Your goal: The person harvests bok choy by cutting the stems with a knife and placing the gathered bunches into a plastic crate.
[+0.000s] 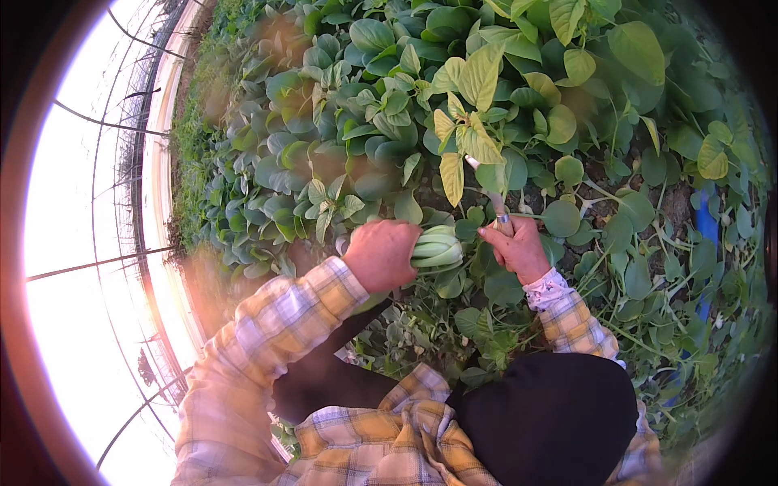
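My left hand (383, 255) is closed around a bunch of leafy greens, whose pale green stalks (437, 247) point to the right, towards my other hand. The leaves of this bunch are mostly hidden behind the hand. My right hand (516, 246) grips the wooden handle of a metal-bladed hand tool (499, 209). Its blade points up and away among the leaves, partly covered by them, so its full shape cannot be told. A taller plant with yellow-green leaves (477, 136) stands over the blade.
Dense leafy green plants (371, 140) fill the bed ahead. Low plants and fallen leaves (620, 231) lie on the right over dark soil. A blue hose or pipe (706, 225) runs along the right side. At the left is a bright translucent sheet wall with thin curved bars (115, 124).
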`<state>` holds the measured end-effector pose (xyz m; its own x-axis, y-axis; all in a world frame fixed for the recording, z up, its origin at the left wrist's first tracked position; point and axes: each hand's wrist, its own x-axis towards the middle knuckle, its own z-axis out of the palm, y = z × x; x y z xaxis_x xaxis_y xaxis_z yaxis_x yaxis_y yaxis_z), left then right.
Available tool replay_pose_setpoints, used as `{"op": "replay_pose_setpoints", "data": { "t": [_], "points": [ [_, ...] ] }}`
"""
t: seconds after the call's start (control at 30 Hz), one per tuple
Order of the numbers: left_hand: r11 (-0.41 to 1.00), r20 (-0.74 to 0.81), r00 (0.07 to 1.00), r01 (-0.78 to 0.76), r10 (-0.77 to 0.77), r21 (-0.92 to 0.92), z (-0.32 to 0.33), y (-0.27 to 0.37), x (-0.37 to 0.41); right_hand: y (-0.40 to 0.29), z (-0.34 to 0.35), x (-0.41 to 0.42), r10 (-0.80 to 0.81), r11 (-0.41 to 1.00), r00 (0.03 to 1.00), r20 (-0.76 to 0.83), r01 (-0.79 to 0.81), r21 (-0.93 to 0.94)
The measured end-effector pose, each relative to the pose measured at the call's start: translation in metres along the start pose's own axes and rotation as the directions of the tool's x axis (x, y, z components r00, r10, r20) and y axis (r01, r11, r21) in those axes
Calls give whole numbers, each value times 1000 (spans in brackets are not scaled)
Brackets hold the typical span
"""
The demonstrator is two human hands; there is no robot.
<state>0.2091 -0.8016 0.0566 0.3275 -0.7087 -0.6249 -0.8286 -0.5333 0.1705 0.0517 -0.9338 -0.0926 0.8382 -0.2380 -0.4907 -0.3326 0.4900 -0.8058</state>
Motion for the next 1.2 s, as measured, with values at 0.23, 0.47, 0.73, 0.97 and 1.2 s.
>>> {"op": "replay_pose_setpoints", "data": {
  "t": [0.23,0.47,0.73,0.97,1.2],
  "points": [
    [823,52,998,-1,-35,569,0,-53,89,14,8,46,-227,679,973,48,193,-708],
    [705,71,996,-18,-46,709,33,-111,72,108,17,165,-676,287,702,224,530,-798],
    [799,10,995,75,-100,597,23,-116,74,63,51,169,-673,478,739,41,477,-738],
    [848,-25,982,172,-185,502,35,-123,85,12,62,133,-556,349,821,134,376,-858],
    [856,-28,992,123,-126,503,38,-118,82,46,57,163,-503,249,829,245,411,-877]
  ]
}}
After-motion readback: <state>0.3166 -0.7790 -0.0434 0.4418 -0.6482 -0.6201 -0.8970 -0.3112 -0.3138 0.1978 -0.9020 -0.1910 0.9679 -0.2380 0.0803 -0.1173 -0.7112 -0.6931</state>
